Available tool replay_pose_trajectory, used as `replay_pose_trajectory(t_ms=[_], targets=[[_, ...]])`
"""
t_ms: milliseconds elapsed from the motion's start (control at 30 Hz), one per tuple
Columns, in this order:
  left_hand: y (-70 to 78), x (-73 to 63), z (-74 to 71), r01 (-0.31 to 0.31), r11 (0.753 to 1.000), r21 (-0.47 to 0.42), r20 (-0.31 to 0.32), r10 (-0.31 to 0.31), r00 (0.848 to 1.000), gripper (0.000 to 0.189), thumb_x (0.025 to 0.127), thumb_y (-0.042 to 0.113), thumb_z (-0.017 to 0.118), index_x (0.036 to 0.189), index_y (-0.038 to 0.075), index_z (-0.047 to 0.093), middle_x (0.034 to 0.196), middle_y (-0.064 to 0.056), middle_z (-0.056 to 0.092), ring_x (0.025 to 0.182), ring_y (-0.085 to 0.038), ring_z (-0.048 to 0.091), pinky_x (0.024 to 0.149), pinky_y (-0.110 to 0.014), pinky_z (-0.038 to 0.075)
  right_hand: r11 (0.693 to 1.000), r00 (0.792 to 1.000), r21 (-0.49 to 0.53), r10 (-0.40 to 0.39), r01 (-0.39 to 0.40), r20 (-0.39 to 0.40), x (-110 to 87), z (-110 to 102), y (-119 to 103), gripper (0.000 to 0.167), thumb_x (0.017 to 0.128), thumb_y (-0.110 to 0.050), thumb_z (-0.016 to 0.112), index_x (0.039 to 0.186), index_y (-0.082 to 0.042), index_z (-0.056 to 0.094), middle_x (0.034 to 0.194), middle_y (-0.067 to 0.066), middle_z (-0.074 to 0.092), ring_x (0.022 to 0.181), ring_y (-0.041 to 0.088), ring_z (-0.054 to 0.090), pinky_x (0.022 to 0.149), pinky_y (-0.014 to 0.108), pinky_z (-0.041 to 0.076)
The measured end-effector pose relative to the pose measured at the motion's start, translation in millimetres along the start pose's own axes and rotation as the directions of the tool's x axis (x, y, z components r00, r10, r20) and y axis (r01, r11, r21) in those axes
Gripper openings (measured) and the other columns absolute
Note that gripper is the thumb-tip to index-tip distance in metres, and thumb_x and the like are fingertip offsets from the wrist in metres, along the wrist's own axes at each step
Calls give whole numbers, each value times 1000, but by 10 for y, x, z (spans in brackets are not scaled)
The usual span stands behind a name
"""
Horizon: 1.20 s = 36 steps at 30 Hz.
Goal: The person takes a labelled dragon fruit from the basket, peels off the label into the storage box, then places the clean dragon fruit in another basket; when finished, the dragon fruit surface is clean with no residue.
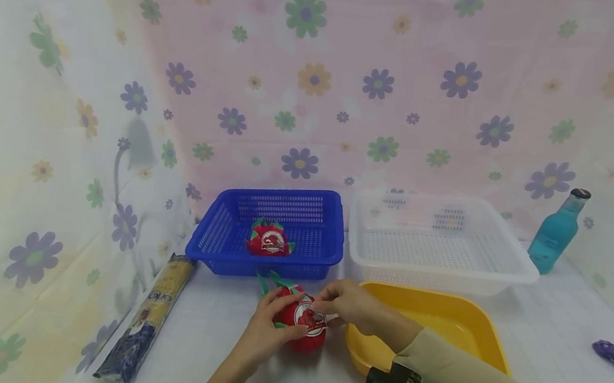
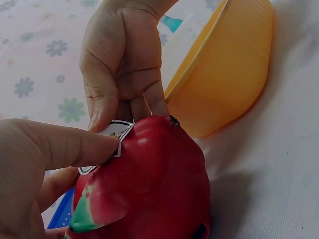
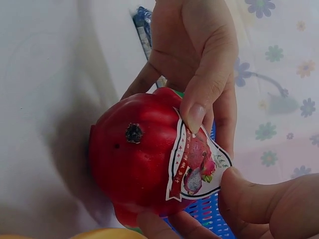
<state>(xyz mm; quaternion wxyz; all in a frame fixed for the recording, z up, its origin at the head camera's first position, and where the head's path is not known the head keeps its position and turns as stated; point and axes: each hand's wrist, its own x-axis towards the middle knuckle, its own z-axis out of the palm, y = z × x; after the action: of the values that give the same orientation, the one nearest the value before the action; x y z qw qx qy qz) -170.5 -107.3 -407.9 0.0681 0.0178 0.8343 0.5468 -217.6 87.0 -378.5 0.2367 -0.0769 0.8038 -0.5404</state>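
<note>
A red dragon fruit (image 1: 304,339) with green-tipped scales and a printed label (image 3: 199,164) is held over the table in front of the blue basket. My left hand (image 1: 266,329) grips it from the left, its thumb pressed across the label. From the other side, my right hand (image 1: 354,307) pinches the label's edge with the thumb, while other fingers reach under the fruit, as the right wrist view shows. A dark stem stub (image 3: 133,133) marks the fruit's end. Another labelled dragon fruit (image 1: 270,240) lies inside the blue basket (image 1: 211,259).
A white basket (image 1: 443,278) stands right of the blue one. The yellow tray (image 1: 484,338) lies under my right forearm. At left is a pasta packet (image 1: 150,318); at right, a blue bottle (image 1: 555,234) and a purple lollipop (image 1: 607,351). Flowered cloth walls enclose the table.
</note>
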Motion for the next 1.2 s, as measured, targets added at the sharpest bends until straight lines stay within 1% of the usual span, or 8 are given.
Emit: replay_pose_trajectory(t_ms=[133,333,500,667,900,1200], targets=[[-18,0,15,1,1000,-12,6,-1,1000,60,78,25,79,135,22,60,158,-20,27,140,-52,30,107,-69,36,1000,1000,14,24,-24,12,-3,-15,1,11,94,-9,64,98,0,69,95,8,69,88,21,64,84,46,60],[-1,20,3,-10,1000,-27,2,10,1000,61,78,22,79,136,20,60,158,-19,26,141,-51,28,108,-69,34,999,999,29,30,-31,31,11,-53,-18,12,94,-7,62,99,1,69,96,8,68,90,22,63,87,48,59],[-13,22,13,5,1000,-30,6,-5,1000,61,77,22,80,135,21,60,158,-19,26,142,-51,27,108,-70,34,997,998,54,45,-48,49,21,-62,-1,12,95,-7,61,99,2,68,97,9,67,92,22,62,89,50,58],[-9,30,17,2,1000,-22,2,-2,1000,61,77,23,80,135,21,61,158,-18,26,142,-50,27,108,-70,34,996,997,77,38,-44,73,31,-92,14,14,95,-7,60,101,2,68,98,9,67,95,22,62,92,52,56],[8,26,17,7,1000,-23,3,-7,1000,61,77,22,80,135,21,60,159,-19,25,142,-51,25,108,-71,33,992,995,116,32,-44,98,32,-129,26,15,95,-9,60,101,3,67,95,7,65,96,22,60,95,51,55],[-32,23,21,-9,1000,-11,-8,9,1000,61,76,22,80,134,22,61,158,-18,27,142,-50,28,109,-70,33,987,989,159,7,-30,145,35,-147,55,19,94,-12,62,102,4,69,93,3,65,97,21,60,97,50,54]])
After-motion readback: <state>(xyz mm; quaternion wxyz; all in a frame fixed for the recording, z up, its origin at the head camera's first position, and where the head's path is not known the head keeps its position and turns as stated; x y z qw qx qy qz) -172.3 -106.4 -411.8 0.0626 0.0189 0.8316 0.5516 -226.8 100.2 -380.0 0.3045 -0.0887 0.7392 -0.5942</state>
